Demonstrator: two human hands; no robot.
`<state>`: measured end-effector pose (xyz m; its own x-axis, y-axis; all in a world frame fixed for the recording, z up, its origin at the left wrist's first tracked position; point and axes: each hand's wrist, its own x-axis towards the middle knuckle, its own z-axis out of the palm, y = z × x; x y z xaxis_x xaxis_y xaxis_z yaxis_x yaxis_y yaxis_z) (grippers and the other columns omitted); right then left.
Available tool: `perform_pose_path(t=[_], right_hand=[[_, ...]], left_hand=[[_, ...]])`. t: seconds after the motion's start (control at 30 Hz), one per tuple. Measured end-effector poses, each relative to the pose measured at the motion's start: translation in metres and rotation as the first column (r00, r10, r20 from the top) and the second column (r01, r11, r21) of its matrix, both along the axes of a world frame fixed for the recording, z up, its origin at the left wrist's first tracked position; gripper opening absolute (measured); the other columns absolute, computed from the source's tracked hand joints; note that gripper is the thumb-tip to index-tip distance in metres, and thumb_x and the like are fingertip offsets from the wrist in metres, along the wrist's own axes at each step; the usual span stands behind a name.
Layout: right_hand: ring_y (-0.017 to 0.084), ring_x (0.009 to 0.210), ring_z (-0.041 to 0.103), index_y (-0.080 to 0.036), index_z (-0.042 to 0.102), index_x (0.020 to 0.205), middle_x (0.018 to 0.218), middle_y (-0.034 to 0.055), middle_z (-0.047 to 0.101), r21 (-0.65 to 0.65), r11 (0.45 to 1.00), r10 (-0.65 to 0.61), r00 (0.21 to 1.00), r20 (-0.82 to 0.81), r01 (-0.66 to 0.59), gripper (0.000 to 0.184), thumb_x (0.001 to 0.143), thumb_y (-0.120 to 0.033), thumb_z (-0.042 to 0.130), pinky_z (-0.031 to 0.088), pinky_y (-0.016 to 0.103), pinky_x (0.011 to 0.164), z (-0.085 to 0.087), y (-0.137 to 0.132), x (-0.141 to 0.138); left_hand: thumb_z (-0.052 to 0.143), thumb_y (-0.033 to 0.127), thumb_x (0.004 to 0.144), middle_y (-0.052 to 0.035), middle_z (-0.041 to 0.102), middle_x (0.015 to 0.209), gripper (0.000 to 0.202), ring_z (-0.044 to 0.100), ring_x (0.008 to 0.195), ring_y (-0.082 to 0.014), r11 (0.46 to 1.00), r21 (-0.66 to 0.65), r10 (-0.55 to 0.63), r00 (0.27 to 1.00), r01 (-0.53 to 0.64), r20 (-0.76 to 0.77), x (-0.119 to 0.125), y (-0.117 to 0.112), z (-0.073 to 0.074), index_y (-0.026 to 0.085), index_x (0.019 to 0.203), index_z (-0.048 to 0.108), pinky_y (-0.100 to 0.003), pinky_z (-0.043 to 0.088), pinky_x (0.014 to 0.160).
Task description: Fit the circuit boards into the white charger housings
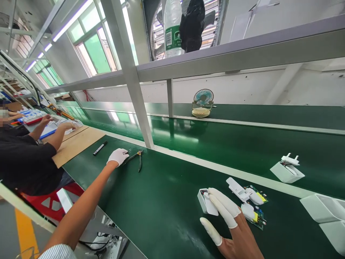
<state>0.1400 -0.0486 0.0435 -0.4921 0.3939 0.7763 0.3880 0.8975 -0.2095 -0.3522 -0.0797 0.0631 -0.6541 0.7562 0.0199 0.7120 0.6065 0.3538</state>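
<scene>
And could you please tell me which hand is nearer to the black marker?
Left: the left hand is close by, just right of the black marker; the right hand is much farther right and nearer the camera, at the small white casing.

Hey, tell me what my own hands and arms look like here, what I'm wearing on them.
Your left hand wears a plain white glove ending near the wrist; a white-and-dark finely striped fabric sleeve shows at that arm's lower end. Your right hand has smooth, off-white finger cots on the thumb and two fingers; no right sleeve is visible.
</scene>
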Motion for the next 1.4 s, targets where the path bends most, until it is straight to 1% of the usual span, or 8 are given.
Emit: perform_pose_path(t=[0.17, 0.4, 0.63, 0.83, 1.0, 1.2, 1.3, 1.4], right_hand=[[0.033, 0.126, 0.058, -0.017, 0.037, 0.151, 0.135, 0.0176, 0.059, 0.019, 1.000, 0.011, 1.000, -0.011, -0.010, 0.056, 0.099, -0.029, 0.054, 0.054, 0.047, 0.099, 0.000, 0.002, 0.001], [0.032, 0.125, 0.059, -0.019, 0.045, 0.145, 0.135, 0.0163, 0.059, 0.002, 1.000, -0.004, 1.000, 0.008, 0.004, 0.048, 0.101, -0.037, 0.049, 0.057, 0.046, 0.093, -0.001, 0.007, 0.003], [0.033, 0.121, 0.062, -0.018, 0.038, 0.151, 0.131, 0.0170, 0.062, -0.001, 1.000, -0.024, 1.000, 0.019, 0.024, 0.056, 0.101, -0.041, 0.049, 0.059, 0.044, 0.087, -0.002, 0.008, 0.005], [0.033, 0.119, 0.063, -0.019, 0.038, 0.150, 0.130, 0.0165, 0.064, -0.030, 0.998, -0.048, 0.999, 0.026, 0.048, 0.056, 0.100, -0.043, 0.049, 0.055, 0.049, 0.096, -0.006, 0.007, 0.005], [0.034, 0.115, 0.065, -0.021, 0.044, 0.145, 0.127, 0.0154, 0.065, -0.064, 0.992, -0.107, 0.991, 0.077, 0.112, 0.058, 0.096, -0.051, 0.054, 0.055, 0.049, 0.093, -0.015, 0.009, 0.004], [0.036, 0.103, 0.068, -0.014, 0.039, 0.149, 0.123, 0.0201, 0.067, -0.127, 0.975, -0.170, 0.978, 0.122, 0.185, 0.069, 0.095, -0.055, 0.053, 0.059, 0.050, 0.081, -0.014, 0.005, 0.002], [0.034, 0.100, 0.070, -0.013, 0.039, 0.149, 0.118, 0.0186, 0.069, -0.245, 0.952, -0.159, 0.980, 0.118, 0.184, 0.067, 0.095, -0.050, 0.054, 0.060, 0.049, 0.082, -0.012, 0.003, 0.003], [0.031, 0.102, 0.071, -0.015, 0.040, 0.149, 0.116, 0.0157, 0.070, -0.349, 0.921, -0.158, 0.985, 0.070, 0.173, 0.058, 0.098, -0.040, 0.050, 0.061, 0.046, 0.083, -0.011, 0.003, 0.004]], left_hand=[[0.070, 0.031, 0.082, -0.0067, 0.076, 0.109, 0.022, 0.070, 0.104, -0.0208, 0.998, -0.052, -0.025, 0.999, 0.024, -0.022, -0.012, 0.005, -0.008, 0.020, 0.100, 0.075, -0.027, 0.051, 0.097], [0.067, 0.031, 0.088, -0.0082, 0.075, 0.109, 0.021, 0.069, 0.102, -0.0203, 0.997, -0.074, -0.040, 0.999, 0.038, -0.032, -0.015, 0.006, -0.012, 0.015, 0.101, 0.072, -0.038, 0.052, 0.097], [0.070, 0.019, 0.082, -0.0021, 0.076, 0.098, 0.028, 0.071, 0.093, -0.0160, 0.994, -0.089, -0.070, 0.998, 0.068, -0.012, -0.014, 0.013, -0.009, 0.020, 0.110, 0.071, -0.026, 0.054, 0.089], [0.068, 0.029, 0.091, -0.0096, 0.071, 0.118, 0.026, 0.068, 0.109, -0.0216, 0.989, -0.107, -0.098, 0.995, 0.099, 0.015, -0.014, 0.014, -0.007, 0.014, 0.112, 0.068, -0.043, 0.052, 0.100], [0.065, 0.031, 0.094, -0.0088, 0.072, 0.116, 0.021, 0.068, 0.108, -0.0210, 0.989, -0.098, -0.111, 0.994, 0.113, 0.022, -0.006, 0.014, -0.001, 0.015, 0.106, 0.070, -0.045, 0.050, 0.103], [0.067, 0.022, 0.081, -0.0070, 0.075, 0.111, 0.018, 0.067, 0.111, -0.0245, 0.997, 0.005, -0.071, 0.996, 0.072, -0.051, 0.025, 0.015, 0.024, 0.020, 0.096, 0.077, -0.032, 0.048, 0.106], [0.063, 0.030, 0.084, -0.0060, 0.074, 0.115, 0.027, 0.068, 0.108, -0.0253, 0.990, 0.080, -0.113, 0.993, 0.116, -0.046, 0.061, 0.016, 0.037, 0.019, 0.105, 0.075, -0.031, 0.052, 0.100], [0.066, 0.039, 0.082, 0.0013, 0.074, 0.109, 0.029, 0.069, 0.096, -0.0196, 0.955, 0.121, -0.278, 0.960, 0.271, 0.040, 0.113, 0.014, 0.045, 0.026, 0.107, 0.073, -0.026, 0.056, 0.089]])
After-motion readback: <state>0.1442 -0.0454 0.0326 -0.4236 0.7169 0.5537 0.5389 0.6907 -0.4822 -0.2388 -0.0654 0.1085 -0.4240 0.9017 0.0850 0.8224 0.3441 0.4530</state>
